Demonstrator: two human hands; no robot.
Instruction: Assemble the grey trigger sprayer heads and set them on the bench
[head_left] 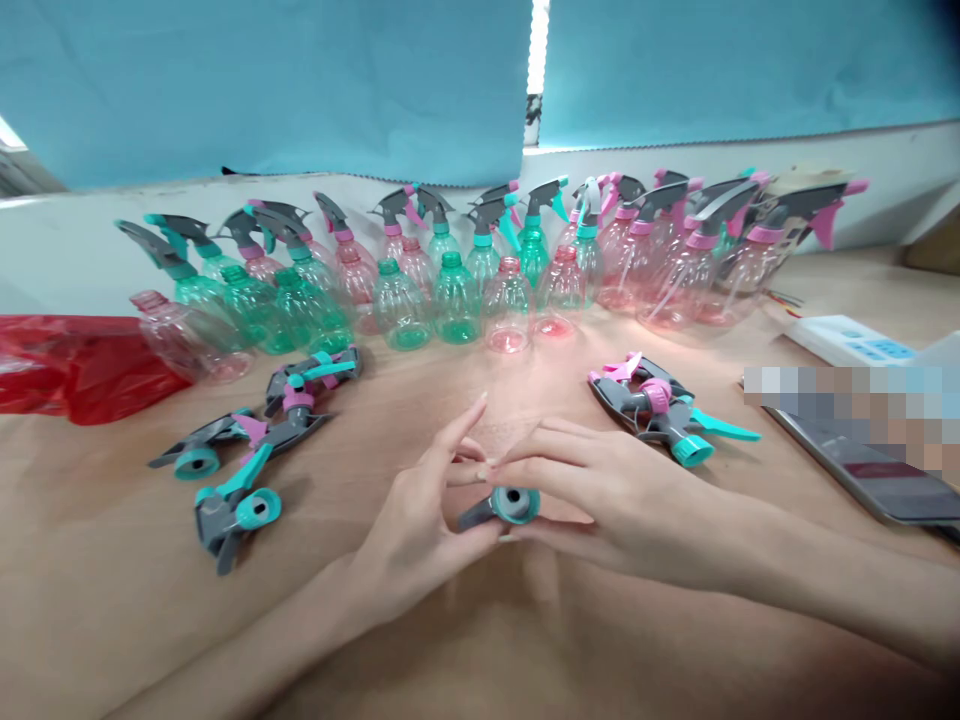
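Grey spray head [496,508], teal collar [527,513] facing camera, held

The hands [619,490] are bare and slim-fingered, and the slender forearms [810,568] are uncovered too.

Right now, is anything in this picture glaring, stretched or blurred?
In the head view, the gap between the blue sheets glares nearly white; the leftmost pink bottle, same view, leans outward, perhaps from lens stretch; the tabletop below the spray head, again head view, looks shaded and soft.
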